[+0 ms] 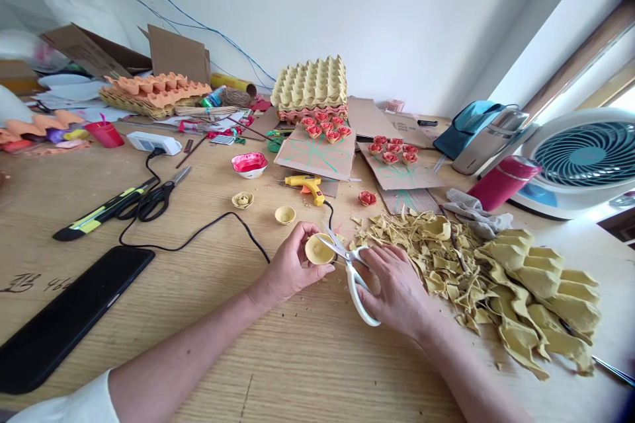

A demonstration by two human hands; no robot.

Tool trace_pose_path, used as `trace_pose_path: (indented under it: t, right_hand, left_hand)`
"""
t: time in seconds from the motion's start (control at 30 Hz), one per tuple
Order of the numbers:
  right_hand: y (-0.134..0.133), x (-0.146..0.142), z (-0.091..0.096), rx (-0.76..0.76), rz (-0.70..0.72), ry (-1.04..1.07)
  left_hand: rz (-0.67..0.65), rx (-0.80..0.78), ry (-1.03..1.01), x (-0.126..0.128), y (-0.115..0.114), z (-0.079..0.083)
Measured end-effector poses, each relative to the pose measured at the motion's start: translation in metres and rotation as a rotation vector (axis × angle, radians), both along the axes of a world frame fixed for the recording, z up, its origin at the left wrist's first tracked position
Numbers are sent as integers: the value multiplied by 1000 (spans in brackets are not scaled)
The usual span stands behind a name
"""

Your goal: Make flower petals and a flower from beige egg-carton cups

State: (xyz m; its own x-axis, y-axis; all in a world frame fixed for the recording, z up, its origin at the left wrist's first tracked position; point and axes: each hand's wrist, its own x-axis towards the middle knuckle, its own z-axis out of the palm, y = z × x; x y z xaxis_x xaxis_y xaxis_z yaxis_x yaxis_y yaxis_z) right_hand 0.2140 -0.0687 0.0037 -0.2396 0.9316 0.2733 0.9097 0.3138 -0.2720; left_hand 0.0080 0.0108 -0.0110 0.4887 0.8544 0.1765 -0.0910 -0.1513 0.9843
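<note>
Between its thumb and fingers, my left hand [292, 261] grips a small yellow egg-carton cup [318, 249], its round opening facing up. My right hand [394, 284] holds white-handled scissors [358, 284] with the blades parted at the cup's right rim. Just beyond lie another cut cup [285, 215] and a pale layered paper flower [243, 199]. A red paper flower [367, 198] sits farther right, near a yellow hot glue gun [307, 186].
Yellow carton scraps [446, 264] and a torn egg tray [546, 284] cover the right side. A red paint bowl [249, 164], black scissors [153, 198], a utility knife [102, 211] and a phone [74, 317] lie left. Stacked egg trays [310, 86] stand behind; a fan [580, 158] is at right.
</note>
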Motion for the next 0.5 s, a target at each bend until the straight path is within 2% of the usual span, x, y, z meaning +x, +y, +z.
trace_pose_path:
  t: [0.23, 0.5]
  right_hand:
    - [-1, -3, 1, 25, -7, 1]
    - [-1, -1, 1, 32, 16, -17]
  left_hand:
    - [-29, -18, 48, -1, -3, -5]
    - [-76, 65, 56, -2, -3, -7]
